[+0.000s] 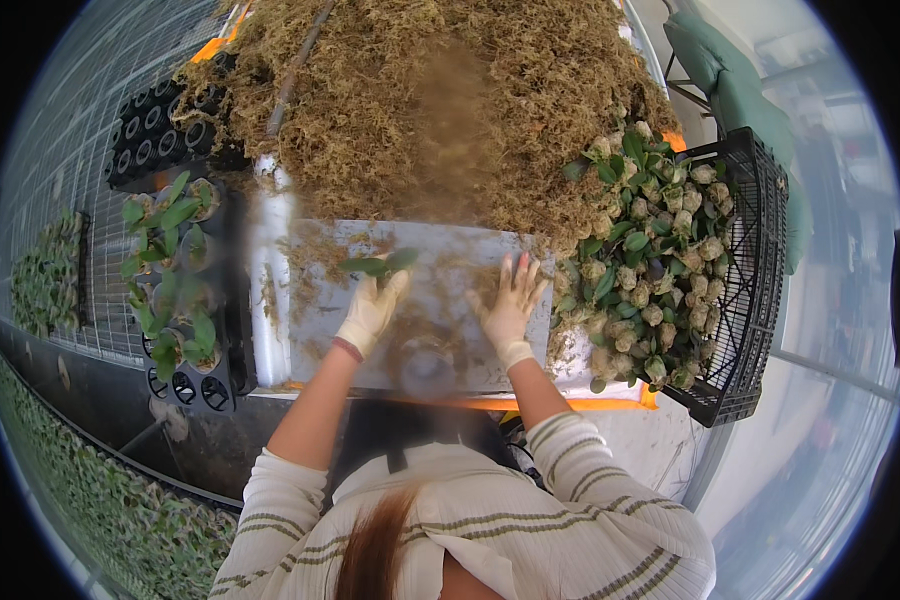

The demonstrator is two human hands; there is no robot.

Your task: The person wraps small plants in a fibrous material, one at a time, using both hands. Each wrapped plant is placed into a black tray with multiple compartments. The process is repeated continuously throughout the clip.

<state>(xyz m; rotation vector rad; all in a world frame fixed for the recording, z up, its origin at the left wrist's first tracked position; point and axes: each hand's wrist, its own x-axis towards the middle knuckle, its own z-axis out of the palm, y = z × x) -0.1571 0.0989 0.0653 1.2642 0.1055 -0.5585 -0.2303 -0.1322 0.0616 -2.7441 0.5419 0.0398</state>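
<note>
My left hand (376, 304), in a pale glove, is closed around the base of a small green-leaved seedling (379, 264) over the grey work board (450, 300). What lies inside its fingers is hidden. My right hand (511, 304), gloved too, lies with its fingers spread at the right side of the board, near some moss scraps. A clear plastic cup (427, 373) shows blurred at the board's near edge. Beyond the board rises a large heap of brown moss (450, 112). Right of my right hand is a pile of seedlings with moss-wrapped roots (645, 262).
A black plastic crate (757, 285) lies tipped at the right, beside the seedling pile. To the left, a tray of potted seedlings (225, 375) and a black tray of empty pots (146, 142) rest on the mesh bench (109, 292). A stick (296, 67) lies on the moss.
</note>
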